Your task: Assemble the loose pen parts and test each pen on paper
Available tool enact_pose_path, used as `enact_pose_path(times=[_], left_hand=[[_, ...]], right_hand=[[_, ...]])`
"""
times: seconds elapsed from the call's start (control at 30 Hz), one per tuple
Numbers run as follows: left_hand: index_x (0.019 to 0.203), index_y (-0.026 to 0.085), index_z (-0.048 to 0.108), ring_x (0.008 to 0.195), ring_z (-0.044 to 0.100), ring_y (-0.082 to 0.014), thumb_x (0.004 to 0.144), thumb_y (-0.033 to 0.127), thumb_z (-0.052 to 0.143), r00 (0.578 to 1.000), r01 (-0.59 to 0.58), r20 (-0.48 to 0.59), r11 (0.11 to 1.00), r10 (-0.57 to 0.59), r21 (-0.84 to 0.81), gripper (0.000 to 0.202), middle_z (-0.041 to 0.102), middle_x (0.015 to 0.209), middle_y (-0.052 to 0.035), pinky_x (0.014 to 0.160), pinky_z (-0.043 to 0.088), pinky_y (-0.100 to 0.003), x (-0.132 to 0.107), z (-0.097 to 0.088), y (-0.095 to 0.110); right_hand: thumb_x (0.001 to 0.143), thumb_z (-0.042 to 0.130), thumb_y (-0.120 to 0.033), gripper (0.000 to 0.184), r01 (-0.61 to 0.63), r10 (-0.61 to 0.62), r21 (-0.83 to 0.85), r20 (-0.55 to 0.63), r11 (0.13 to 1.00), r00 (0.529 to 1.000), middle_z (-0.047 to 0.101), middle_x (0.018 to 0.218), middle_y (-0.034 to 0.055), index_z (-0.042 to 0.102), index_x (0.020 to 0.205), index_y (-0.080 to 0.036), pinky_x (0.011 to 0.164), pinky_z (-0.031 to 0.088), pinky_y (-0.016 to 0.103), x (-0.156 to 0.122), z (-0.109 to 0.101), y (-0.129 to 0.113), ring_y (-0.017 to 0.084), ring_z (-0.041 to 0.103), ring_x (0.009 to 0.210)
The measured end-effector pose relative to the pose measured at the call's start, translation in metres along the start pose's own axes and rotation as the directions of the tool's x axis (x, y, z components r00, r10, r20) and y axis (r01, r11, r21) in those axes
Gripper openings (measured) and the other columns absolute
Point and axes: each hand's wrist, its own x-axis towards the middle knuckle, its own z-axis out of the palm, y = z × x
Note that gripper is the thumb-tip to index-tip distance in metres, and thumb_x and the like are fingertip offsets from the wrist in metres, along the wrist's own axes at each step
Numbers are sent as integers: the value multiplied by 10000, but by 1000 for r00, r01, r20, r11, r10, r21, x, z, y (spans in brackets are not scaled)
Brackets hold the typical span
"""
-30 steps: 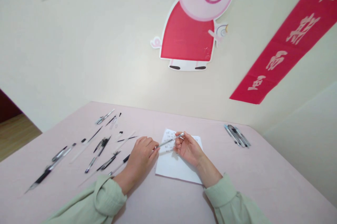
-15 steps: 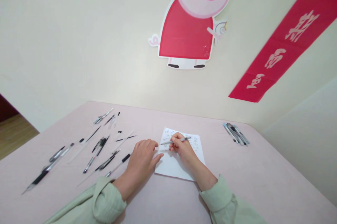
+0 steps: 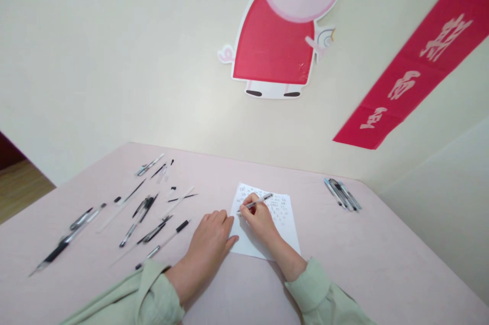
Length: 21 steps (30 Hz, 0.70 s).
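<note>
Pinched between thumb and fingers of the right hand (image 3: 260, 217): a slim pen (image 3: 263, 199), grip narrow and closed round the barrel near the writing end. Long axis of the pen slanting from a low tip at left to a raised tail at right, tail leaning over the back of the hand, away from the wearer. Tip placed over the upper left part of a white sheet of paper (image 3: 280, 238), just inside the left edge, with small rows of handwriting above and to the right. Impossible to confirm from this view: tip pressing on the sheet or just above. Nearest to that tip after the right hand, the left hand (image 3: 212, 236), palm down at the sheet's left border, fingers together, thumb spread toward the paper, nothing gripped. Just left of the left hand, lying aslant on the pink table (image 3: 382, 264), a black-gripped pen (image 3: 164, 243), then scattered pen pieces (image 3: 145, 207). Well apart at far right, a close row of pens (image 3: 341, 192).
</note>
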Motion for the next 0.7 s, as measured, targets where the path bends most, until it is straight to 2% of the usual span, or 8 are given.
enact_pose_path(times=[0.27, 0.7], left_hand=[[937, 180, 595, 911, 559, -264, 831, 274, 618, 1000, -4, -28, 1000, 4, -25, 143, 602, 943, -78, 790, 413, -397, 0, 0, 0], [936, 193, 593, 892, 558, -245, 849, 282, 593, 998, -10, -62, 999, 6, -52, 125, 602, 926, -65, 794, 405, -388, 0, 1, -1]], right_hand=[[820, 536, -272, 69, 8, -6, -65, 34, 998, 999, 548, 630, -43, 533, 770, -224, 562, 349, 244, -2, 3, 2, 126, 499, 565], [808, 538, -246, 57, 18, -16, -39, 36, 999, 999, 514, 601, -50, 527, 757, -222, 553, 346, 240, -2, 2, 1, 122, 482, 551]])
